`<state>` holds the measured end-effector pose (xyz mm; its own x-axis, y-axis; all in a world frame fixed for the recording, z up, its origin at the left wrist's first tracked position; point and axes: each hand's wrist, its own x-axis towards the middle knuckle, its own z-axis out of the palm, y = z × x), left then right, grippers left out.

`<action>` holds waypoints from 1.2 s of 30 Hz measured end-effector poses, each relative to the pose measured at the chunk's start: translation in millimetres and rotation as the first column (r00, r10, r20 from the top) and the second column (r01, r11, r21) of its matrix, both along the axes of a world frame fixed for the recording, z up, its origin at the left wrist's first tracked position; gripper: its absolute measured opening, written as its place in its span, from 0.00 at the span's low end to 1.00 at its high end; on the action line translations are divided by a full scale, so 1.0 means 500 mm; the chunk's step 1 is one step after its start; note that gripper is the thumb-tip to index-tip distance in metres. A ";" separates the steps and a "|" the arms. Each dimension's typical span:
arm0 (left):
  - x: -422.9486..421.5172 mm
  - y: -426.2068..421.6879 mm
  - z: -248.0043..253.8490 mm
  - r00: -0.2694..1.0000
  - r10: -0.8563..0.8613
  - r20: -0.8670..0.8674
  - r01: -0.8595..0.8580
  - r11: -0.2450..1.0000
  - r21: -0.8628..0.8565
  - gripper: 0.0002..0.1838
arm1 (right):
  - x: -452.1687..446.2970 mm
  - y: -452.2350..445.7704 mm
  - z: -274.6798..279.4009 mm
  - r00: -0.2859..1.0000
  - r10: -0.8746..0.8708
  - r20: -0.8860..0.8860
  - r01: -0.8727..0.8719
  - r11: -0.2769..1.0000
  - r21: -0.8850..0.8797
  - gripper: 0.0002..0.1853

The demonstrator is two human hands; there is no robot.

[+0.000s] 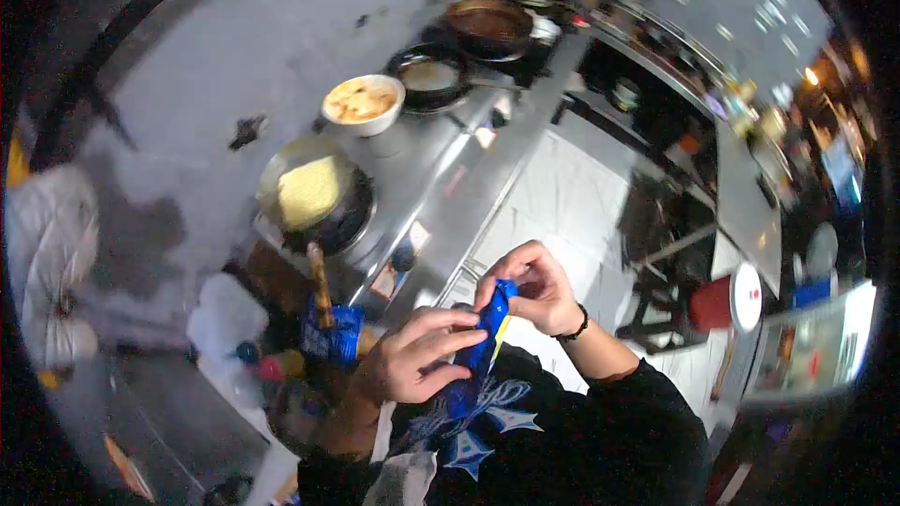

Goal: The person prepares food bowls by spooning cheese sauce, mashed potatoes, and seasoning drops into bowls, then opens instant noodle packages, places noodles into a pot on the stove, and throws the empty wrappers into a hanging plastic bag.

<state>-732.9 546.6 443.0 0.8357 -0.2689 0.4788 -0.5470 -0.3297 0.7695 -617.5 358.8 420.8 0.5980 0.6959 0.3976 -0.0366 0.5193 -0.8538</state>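
In front of my chest I hold a blue packet [480,353] between both hands. My left hand [420,356] is wrapped round its side, and my right hand [536,289] pinches its top end. A yellow strip shows along one edge of the packet; its contents are hidden. To the left, a pan [352,217] with a worn handle sits on the stove, holding a pale yellow block, apparently dried noodles [309,192]. Below the pan handle lies another blue wrapper [335,333].
A white bowl [377,122] of orange-brown food stands beyond the pan. Farther along the steel counter [427,178] are a black frying pan [427,75] and a large brown-black pan [487,28]. A red bucket [711,305] with a white lid stands at right.
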 end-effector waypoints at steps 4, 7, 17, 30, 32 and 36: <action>-0.038 -0.001 -0.057 0.905 -0.039 0.424 -0.032 0.987 0.159 0.18 | -0.103 -0.026 -0.015 0.987 -0.160 -0.027 0.156 0.982 -0.109 0.18; -0.062 -0.016 -0.067 0.899 -0.093 0.427 0.023 0.986 0.168 0.11 | -0.164 -0.055 -0.018 0.978 -0.204 -0.050 0.195 0.971 -0.134 0.18; -0.104 -0.247 -0.160 0.977 0.029 -0.213 -0.122 0.891 -0.437 0.08 | -0.375 -0.137 -0.068 0.534 -0.751 0.390 0.842 0.427 -0.330 0.19; -0.217 -0.596 -0.125 0.914 -0.284 0.289 0.368 0.879 -0.302 0.05 | -0.583 -0.505 -0.035 0.294 -0.797 0.528 0.956 0.255 -0.148 0.09; -0.234 -0.634 -0.093 0.880 -0.381 0.284 0.435 0.885 -0.163 0.06 | -0.607 -0.571 -0.023 0.270 -0.730 0.628 0.961 0.247 -0.126 0.07; -0.254 -0.669 -0.009 0.688 -0.638 0.347 0.552 0.770 0.321 0.11 | -0.626 -0.685 0.031 0.167 -0.201 0.965 0.928 0.362 -0.085 0.10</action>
